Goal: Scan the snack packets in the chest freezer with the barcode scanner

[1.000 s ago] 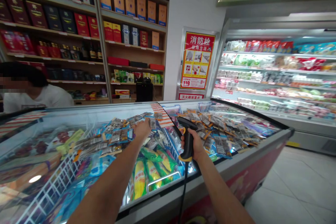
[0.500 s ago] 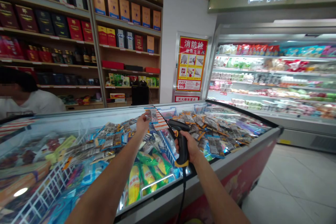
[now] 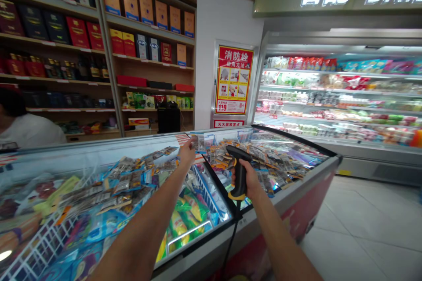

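Note:
A small clear-and-blue snack packet (image 3: 199,142) is pinched in the fingers of my left hand (image 3: 187,151), held above the far side of the freezer. My right hand (image 3: 249,178) is wrapped round the grip of a black and yellow barcode scanner (image 3: 240,175). Its head points left, toward the packet, and a cable hangs from its base. To the left of my left hand, a loose pile of similar packets (image 3: 125,180) lies on the freezer's glass. Another pile of packets (image 3: 263,158) is spread on the glass beyond the scanner.
Under the glass of the chest freezer (image 3: 283,210) are white wire baskets (image 3: 49,241) and green-yellow bags (image 3: 189,210). A person in a white shirt (image 3: 36,129) is at the left, before shelves of boxed bottles. A lit refrigerated display (image 3: 329,140) stands at the right.
My view has turned slightly right. My left hand has carried the packet a little right, over toward the right-hand pile, and the scanner has shifted slightly right with my right hand.

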{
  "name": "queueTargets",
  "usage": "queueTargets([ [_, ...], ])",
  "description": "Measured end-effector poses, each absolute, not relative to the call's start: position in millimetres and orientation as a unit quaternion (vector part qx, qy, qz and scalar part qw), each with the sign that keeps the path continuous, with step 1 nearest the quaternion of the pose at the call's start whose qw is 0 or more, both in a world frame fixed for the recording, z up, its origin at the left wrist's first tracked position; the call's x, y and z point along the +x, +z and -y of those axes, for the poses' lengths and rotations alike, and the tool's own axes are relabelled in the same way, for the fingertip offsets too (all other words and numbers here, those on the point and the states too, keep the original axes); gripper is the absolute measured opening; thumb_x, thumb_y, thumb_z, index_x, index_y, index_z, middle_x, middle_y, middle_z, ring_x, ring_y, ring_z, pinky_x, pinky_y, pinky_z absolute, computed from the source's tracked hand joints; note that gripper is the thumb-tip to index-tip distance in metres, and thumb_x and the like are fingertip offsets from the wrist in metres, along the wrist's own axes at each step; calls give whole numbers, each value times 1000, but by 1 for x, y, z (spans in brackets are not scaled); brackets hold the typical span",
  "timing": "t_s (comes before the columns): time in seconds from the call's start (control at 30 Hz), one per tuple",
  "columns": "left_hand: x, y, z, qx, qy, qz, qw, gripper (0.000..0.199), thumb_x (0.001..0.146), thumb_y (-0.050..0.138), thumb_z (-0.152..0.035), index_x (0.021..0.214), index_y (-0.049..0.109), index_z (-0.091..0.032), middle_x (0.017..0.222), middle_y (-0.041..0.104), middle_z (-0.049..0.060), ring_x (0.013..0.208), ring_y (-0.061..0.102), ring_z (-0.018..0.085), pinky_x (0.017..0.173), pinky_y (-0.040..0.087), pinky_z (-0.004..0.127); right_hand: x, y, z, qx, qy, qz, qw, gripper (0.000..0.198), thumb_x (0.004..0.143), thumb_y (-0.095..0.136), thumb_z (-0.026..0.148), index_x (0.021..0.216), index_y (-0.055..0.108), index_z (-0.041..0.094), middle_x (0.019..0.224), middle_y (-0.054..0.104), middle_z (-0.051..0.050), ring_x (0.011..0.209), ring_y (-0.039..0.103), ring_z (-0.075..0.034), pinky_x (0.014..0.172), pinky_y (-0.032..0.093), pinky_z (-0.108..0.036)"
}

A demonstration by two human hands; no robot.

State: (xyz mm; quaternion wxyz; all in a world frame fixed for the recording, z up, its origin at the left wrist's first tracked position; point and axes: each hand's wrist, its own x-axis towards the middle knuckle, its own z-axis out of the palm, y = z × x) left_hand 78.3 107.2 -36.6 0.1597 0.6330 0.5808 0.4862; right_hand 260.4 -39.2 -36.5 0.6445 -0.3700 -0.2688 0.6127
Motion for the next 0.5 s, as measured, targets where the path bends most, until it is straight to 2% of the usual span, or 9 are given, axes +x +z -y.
queueTargets([
  [0.2, 154, -23, -103, 680, 483, -515, 197, 52, 65, 37, 3, 111, 57, -13, 109, 61, 6, 101, 54, 15, 89, 39, 27, 304, -34, 46, -379, 569, 244, 688, 21, 72, 49, 36, 63, 52, 17, 43, 52, 1, 32, 43, -10, 31, 36, -22],
  [0.37, 205, -26, -90, 735, 431, -490, 185, 57, 65, 38, 5, 120, 49, -9, 122, 52, 13, 111, 48, 18, 96, 34, 29, 320, -37, 49, -383, 546, 232, 708, 20, 70, 53, 36, 64, 52, 17, 44, 52, 1, 35, 46, -11, 33, 37, -21],
  [0.5, 222, -18, -87, 774, 394, -464, 176, 59, 64, 39, 6, 120, 48, -7, 129, 46, 14, 123, 36, 20, 103, 27, 31, 329, -40, 52, -383, 549, 235, 705, 20, 69, 54, 37, 68, 54, 17, 46, 53, 1, 36, 47, -11, 33, 37, -21],
])
